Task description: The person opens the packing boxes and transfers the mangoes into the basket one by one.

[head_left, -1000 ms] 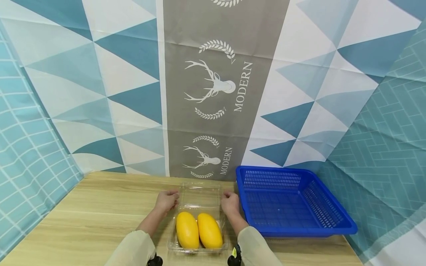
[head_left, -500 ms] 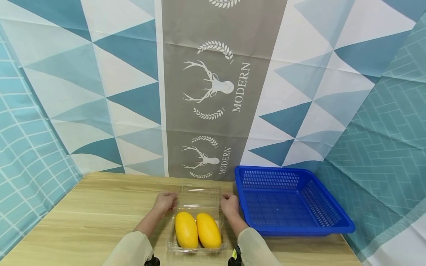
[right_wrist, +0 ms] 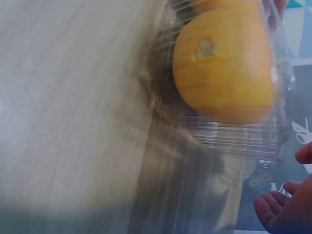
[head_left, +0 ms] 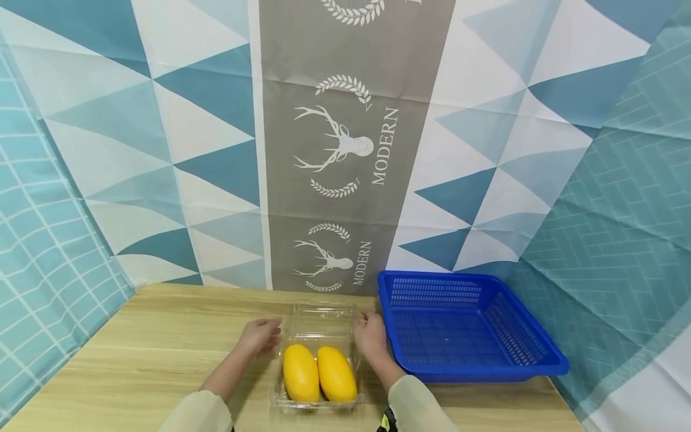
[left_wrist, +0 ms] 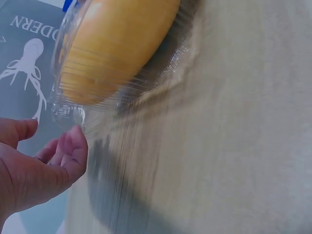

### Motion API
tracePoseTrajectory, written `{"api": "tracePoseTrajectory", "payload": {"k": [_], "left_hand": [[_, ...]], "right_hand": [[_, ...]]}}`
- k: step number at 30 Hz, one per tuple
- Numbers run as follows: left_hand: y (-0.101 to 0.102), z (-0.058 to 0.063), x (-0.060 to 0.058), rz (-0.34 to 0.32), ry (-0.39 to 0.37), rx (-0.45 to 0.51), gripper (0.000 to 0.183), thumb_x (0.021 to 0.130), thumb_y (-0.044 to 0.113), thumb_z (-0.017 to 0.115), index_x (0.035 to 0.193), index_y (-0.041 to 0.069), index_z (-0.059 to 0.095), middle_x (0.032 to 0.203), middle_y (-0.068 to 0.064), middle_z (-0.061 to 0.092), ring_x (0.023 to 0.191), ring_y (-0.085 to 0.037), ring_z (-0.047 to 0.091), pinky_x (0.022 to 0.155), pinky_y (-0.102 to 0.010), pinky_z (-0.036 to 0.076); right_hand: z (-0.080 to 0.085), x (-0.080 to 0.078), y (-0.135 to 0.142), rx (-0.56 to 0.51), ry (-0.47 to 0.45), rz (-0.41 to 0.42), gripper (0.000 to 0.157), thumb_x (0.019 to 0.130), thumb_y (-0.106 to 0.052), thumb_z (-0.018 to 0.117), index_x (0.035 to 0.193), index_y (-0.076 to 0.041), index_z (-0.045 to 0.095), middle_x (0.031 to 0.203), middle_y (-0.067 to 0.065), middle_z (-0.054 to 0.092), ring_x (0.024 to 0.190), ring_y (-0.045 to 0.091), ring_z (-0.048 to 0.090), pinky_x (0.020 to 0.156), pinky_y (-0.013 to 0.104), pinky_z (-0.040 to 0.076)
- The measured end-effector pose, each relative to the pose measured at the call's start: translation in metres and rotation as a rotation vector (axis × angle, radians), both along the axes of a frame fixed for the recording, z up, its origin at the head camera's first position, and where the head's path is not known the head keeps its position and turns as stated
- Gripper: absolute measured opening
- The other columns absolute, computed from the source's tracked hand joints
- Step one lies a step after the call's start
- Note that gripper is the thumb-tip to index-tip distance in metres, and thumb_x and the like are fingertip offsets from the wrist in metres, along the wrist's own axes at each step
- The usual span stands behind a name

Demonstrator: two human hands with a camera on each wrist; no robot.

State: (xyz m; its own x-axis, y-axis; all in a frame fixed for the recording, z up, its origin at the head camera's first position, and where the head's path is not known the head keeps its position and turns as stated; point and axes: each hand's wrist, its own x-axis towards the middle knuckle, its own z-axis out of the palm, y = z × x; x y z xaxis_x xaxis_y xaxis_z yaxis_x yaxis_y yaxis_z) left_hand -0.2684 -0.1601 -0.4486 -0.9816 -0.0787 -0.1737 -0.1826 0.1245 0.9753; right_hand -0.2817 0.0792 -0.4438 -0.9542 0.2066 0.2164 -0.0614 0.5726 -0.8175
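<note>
Two yellow mangoes [head_left: 301,373] lie side by side in the base of a clear plastic clamshell box [head_left: 315,405]. Its transparent lid [head_left: 320,321] is folded back toward the wall. My left hand [head_left: 258,337] is just left of the lid, a small gap between them in the head view; the left wrist view shows loosely bent fingers and the thumb apart, holding nothing. At the lid's right edge is my right hand [head_left: 370,335]. In the right wrist view its thumb and fingers [right_wrist: 267,210] stand apart; whether they touch the lid is unclear.
A blue perforated plastic basket [head_left: 469,336] stands close to the right hand. The wooden table [head_left: 162,342] meets a patterned wall covering [head_left: 318,180] at the back, with teal tile-print sheets at both sides.
My left hand has moved left, away from the lid's edge, and its fingers have loosened. The right hand stays beside the lid with slight movement. The box keeps its place; the head view shifts slightly.
</note>
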Motion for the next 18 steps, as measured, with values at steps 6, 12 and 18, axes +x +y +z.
{"api": "tracePoseTrajectory", "payload": {"k": [6, 12, 18], "left_hand": [[-0.001, 0.002, 0.014, -0.023, -0.012, -0.012, 0.052, 0.096, 0.026, 0.048, 0.129, -0.013, 0.040, 0.123, -0.035, 0.049, 0.084, -0.022, 0.060, 0.068, -0.031, 0.057], [0.002, 0.009, 0.028, -0.027, 0.000, -0.009, 0.051, 0.096, 0.029, 0.050, 0.130, -0.007, 0.042, 0.124, -0.032, 0.050, 0.094, -0.029, 0.060, 0.071, -0.035, 0.058], [0.005, 0.015, 0.041, -0.030, -0.010, 0.000, 0.046, 0.094, 0.021, 0.053, 0.130, -0.005, 0.042, 0.119, -0.026, 0.051, 0.091, -0.027, 0.057, 0.069, -0.035, 0.057]], "right_hand": [[0.010, 0.014, 0.000, 0.095, 0.041, 0.043, 0.040, 0.082, -0.014, 0.062, 0.117, 0.006, 0.060, 0.109, 0.020, 0.060, 0.096, 0.033, 0.058, 0.082, 0.046, 0.052], [0.023, 0.028, 0.004, 0.095, 0.053, 0.157, 0.042, 0.084, -0.021, 0.063, 0.121, -0.002, 0.059, 0.115, 0.016, 0.059, 0.100, 0.032, 0.057, 0.082, 0.044, 0.051], [0.033, 0.048, 0.008, 0.076, -0.010, 0.297, 0.051, 0.084, -0.032, 0.064, 0.126, -0.004, 0.054, 0.116, 0.018, 0.057, 0.101, 0.031, 0.056, 0.076, 0.041, 0.051]]}}
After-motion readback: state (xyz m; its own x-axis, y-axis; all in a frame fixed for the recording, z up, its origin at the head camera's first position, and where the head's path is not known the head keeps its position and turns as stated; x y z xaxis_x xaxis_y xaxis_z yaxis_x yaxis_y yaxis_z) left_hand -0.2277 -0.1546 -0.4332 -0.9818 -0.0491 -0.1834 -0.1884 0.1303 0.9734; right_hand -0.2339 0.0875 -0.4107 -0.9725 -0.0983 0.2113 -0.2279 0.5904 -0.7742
